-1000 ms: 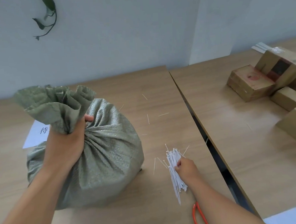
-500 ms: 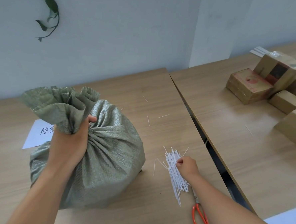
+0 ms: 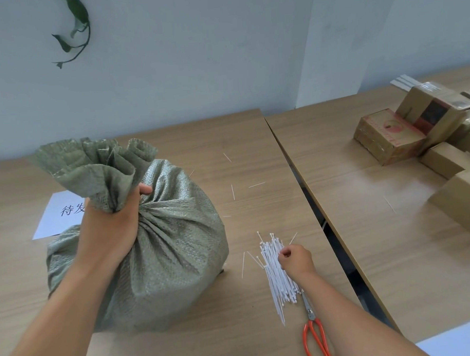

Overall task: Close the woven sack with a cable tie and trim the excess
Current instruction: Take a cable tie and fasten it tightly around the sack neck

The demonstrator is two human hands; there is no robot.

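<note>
The woven sack [image 3: 155, 246] neck remains clenched by the left hand [image 3: 107, 229]; the right hand [image 3: 295, 259] has pinched into the cable ties [image 3: 275, 274], so one is apparently being singled out.

I see the green woven sack [image 3: 161, 251] standing full on the desk [image 3: 254, 160], its neck bunched, ruffled mouth flaring above. To its right lies a pile of white cable ties [image 3: 275, 274], with orange-handled scissors [image 3: 316, 338] just beyond, blades toward the pile.
</note>
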